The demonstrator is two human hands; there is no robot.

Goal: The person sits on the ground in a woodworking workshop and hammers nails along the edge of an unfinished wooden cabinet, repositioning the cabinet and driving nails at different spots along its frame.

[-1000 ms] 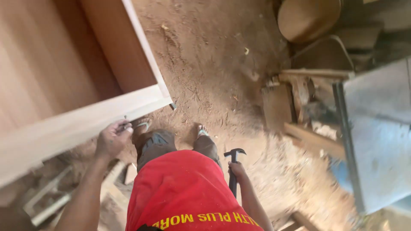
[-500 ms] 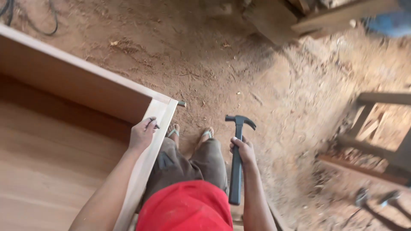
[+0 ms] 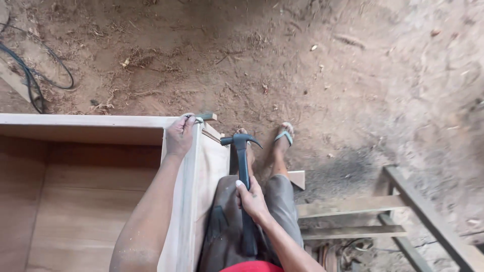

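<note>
The left hand [image 3: 180, 135] is pinching what may be a small nail, too tiny to confirm, at the corner of the open pale wooden cabinet box [image 3: 101, 121], at ten o'clock from the black claw hammer [image 3: 243, 171]. The right hand [image 3: 250, 200] is gripping that hammer's handle firmly, head pointing to twelve o'clock. A glancing blow could be striking the fingers [image 3: 186, 121], or slipping toward the sandalled feet [image 3: 283, 136] just beyond.

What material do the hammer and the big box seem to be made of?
Hammer, held by the right hand: looks like dark metal throughout, matte black head and shaft, though the grip may be coated. Box, gripped at its corner by the left hand: light wooden boards, bare and unpainted, with visible grain.
</note>
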